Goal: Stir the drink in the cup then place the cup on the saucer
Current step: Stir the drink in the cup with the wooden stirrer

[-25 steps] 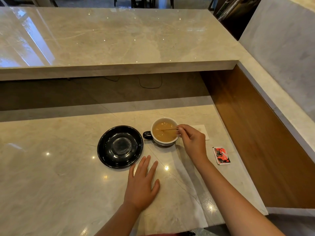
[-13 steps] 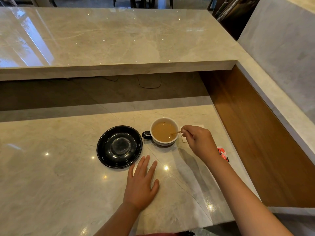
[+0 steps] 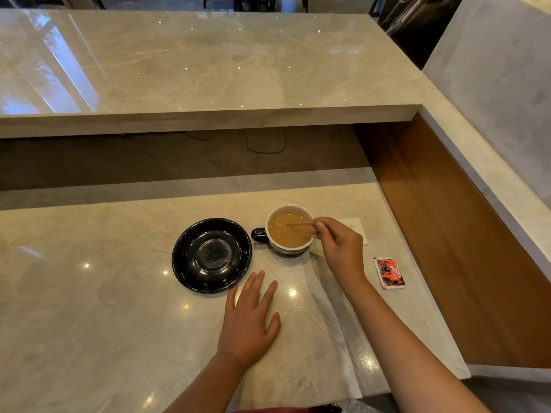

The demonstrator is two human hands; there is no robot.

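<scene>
Since the earlier frame, right hand [image 3: 340, 248] has shifted back toward the cup [image 3: 289, 232], pinching a thin stirrer [image 3: 299, 224], apparently wooden, over the drink [image 3: 287, 234]. Left hand [image 3: 249, 320] lies flat, fingers spread, on the counter [image 3: 89, 308], below-right of the empty black saucer [image 3: 211, 254]. Cup stands right of saucer, center frame.

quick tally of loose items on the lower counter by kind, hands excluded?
Cup: 1
Saucer: 1
Stir stick: 1
Red sachet: 1
White napkin: 1
Total: 5
</scene>
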